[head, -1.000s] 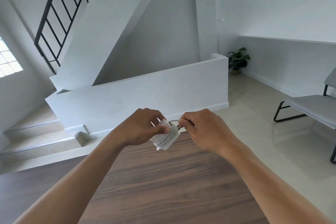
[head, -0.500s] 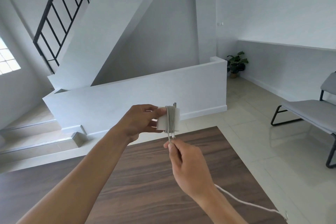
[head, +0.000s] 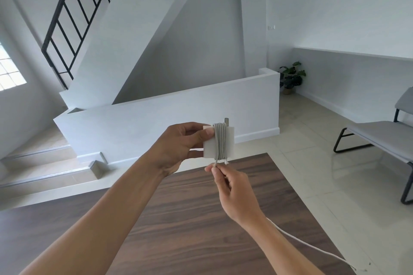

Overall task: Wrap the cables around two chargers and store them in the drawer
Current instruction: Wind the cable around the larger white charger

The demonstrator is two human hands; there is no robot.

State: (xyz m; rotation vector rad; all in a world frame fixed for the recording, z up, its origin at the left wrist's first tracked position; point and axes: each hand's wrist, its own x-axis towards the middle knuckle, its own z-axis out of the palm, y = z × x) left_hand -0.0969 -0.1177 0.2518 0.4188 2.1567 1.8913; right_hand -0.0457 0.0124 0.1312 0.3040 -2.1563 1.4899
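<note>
Charger (head: 229, 140), white and wound with cable (head: 220, 140), is gripped by the left hand (head: 178, 145) above the wooden table (head: 178, 219). Right hand (head: 232, 187) pinches the cable just below it

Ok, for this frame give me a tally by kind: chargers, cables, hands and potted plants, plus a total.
charger: 1, gripped by the left hand
cable: 1, partly wound round the charger, pinched by the right hand
hands: 2
potted plant: 1
Total: 5
</note>
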